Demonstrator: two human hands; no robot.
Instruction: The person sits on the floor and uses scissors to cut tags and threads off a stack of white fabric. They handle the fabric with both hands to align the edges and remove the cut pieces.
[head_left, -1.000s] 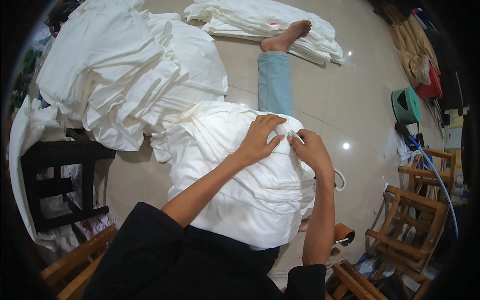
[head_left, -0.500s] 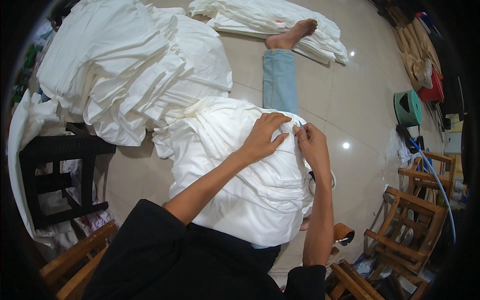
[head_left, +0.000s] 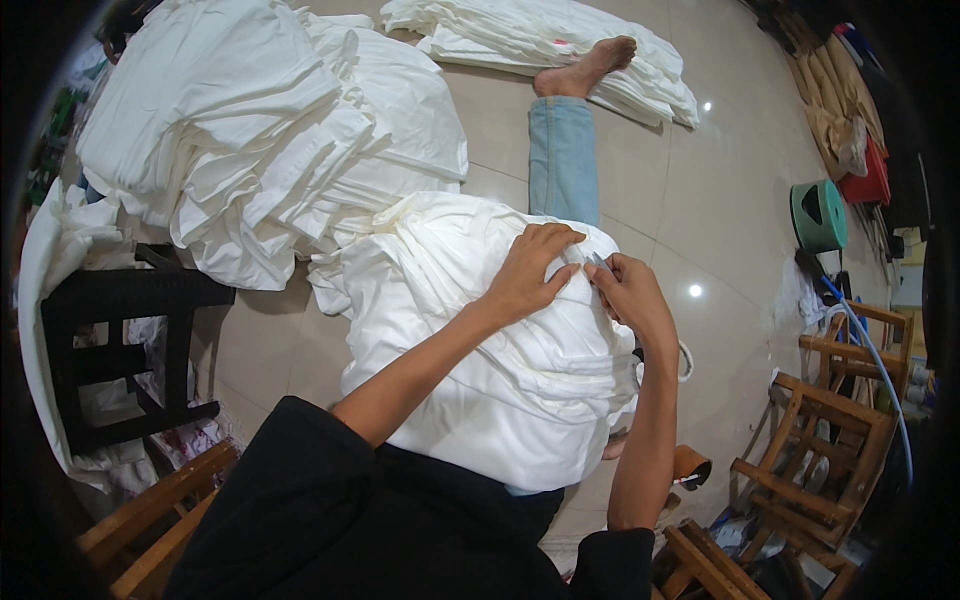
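A heap of white fabric (head_left: 470, 400) lies across my lap, in folds and creases. My left hand (head_left: 528, 270) rests on its upper right part, fingers apart and bent slightly, thumb toward my right hand. Just right of it, my right hand (head_left: 630, 295) grips a small metal tool (head_left: 598, 262), apparently snips, with its tip at the cloth beside my left thumb. The tool's exact shape is partly hidden by my fingers. Beyond the fabric, my leg in light jeans (head_left: 560, 160) is stretched out, the bare foot (head_left: 580, 70) against a folded white stack (head_left: 470, 30).
A large white fabric pile (head_left: 210, 120) lies upper left, above a black plastic stool (head_left: 120, 285). Wooden stools (head_left: 820, 450) stand at right, with a blue hose (head_left: 870, 355), green container (head_left: 815, 215), brown paper (head_left: 830, 75) and red object (head_left: 865, 185) behind. Tiled floor (head_left: 710, 240) surrounds me.
My right hand and the tool have made small shifts along the cloth, slightly up, then a little back down. My left hand has moved slightly right.
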